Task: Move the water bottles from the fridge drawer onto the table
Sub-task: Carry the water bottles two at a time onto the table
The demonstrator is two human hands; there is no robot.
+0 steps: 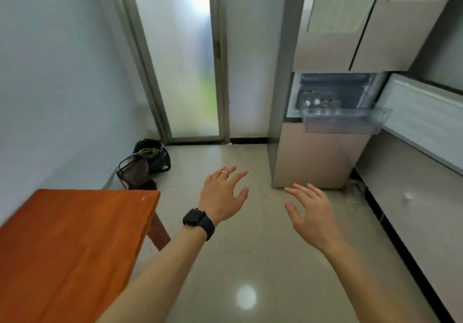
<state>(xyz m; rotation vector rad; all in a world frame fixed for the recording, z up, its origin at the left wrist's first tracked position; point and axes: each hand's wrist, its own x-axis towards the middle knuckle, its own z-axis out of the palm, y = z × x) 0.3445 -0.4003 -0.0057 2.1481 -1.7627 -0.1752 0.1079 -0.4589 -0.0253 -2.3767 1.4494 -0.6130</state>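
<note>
Worktop [70, 242] is orange-brown wood, lower left, nothing on the part I can see; one leg shows under its far right corner. Past its far edge, on the floor by the wall, are a dark basket [132, 172] and a dark bag [154, 154], touching each other. Behind them is a frosted glass door [185, 71].

Left hand [223, 197] is out over the tiled floor [250, 260], just right of the worktop's far right corner. I see it palm down with fingers spread and loose, and it grips nothing. There's a ring [224, 173] on one finger and a black watch [198, 221] on the wrist.

Right hand [310, 212] is beside it at about the same height, the two apart. Its fingers are slightly bent and fanned, and it's empty too. Neither hand touches anything.

Fridge [313, 157] stands right of centre, beige, upper doors closed. Its clear drawer [343, 119] is pulled out at mid height. The water bottles [317, 102] are in the open compartment behind the drawer's front wall. I only get a few round tops, too blurry to count. They're well apart from both hands and from the worktop.

A white cabinet run [426, 122] goes along the right wall, next to the fridge.
</note>
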